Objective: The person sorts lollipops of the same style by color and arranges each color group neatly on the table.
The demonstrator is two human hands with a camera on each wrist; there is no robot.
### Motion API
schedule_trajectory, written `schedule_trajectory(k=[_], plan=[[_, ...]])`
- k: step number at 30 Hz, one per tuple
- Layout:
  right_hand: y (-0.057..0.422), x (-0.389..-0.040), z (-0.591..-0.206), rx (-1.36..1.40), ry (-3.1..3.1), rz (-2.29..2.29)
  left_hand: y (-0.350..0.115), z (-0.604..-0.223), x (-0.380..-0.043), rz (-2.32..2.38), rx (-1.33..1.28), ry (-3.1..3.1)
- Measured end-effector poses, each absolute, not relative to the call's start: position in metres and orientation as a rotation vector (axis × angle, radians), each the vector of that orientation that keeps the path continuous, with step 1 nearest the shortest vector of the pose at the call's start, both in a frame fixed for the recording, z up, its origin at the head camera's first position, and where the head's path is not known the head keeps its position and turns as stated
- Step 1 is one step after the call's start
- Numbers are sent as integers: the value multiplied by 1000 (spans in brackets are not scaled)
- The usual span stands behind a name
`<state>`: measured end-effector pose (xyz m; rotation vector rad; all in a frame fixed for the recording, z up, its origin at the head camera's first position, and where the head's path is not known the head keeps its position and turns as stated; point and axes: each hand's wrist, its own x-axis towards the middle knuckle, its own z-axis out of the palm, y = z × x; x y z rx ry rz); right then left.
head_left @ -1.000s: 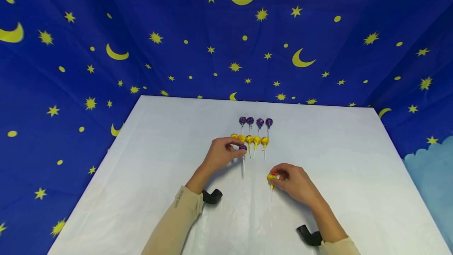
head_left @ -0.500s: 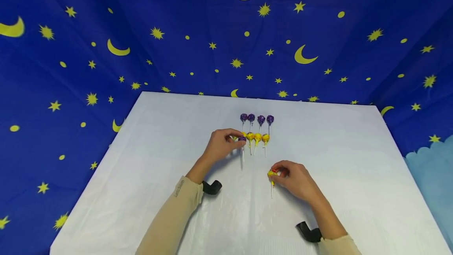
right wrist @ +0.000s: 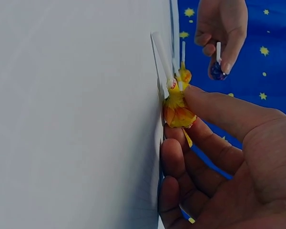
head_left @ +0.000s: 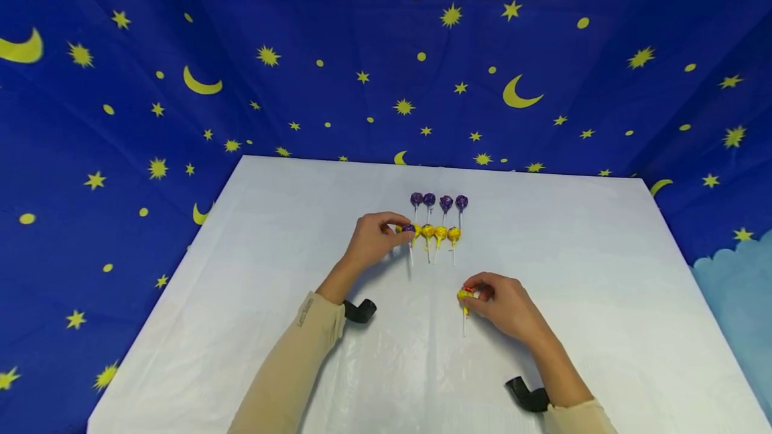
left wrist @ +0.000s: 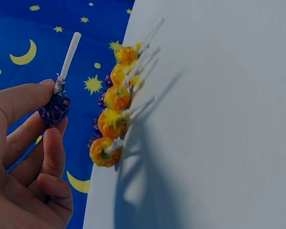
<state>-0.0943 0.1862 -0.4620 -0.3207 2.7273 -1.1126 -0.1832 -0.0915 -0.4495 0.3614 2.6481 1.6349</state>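
My left hand pinches a purple-wrapped lollipop by its head between thumb and fingers, the white stick pointing away from the fingers. In the head view it overlaps the left end of a row of yellow lollipops. Behind that row lies a second one of purple lollipops, heads toward the back. My right hand, nearer the front and to the right, pinches a yellow lollipop by its wrapped head. Its stick points toward the front of the table in the head view.
The white table reaches back to a blue curtain with yellow moons and stars. Black curved pieces show beside both wrists. At the right edge hangs a light blue cloud-shaped patch.
My left hand, with the purple lollipop, has moved a little back and left, over the left end of the yellow row. The right hand holds nearly still. The head view has tilted slightly.
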Motion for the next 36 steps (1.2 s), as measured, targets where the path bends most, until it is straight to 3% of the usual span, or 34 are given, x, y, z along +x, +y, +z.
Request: schedule_trajectory(k=[36], plan=[[187,-93,-463,-332,2738,-1126,-96,-453,-220,1581,231,2676]])
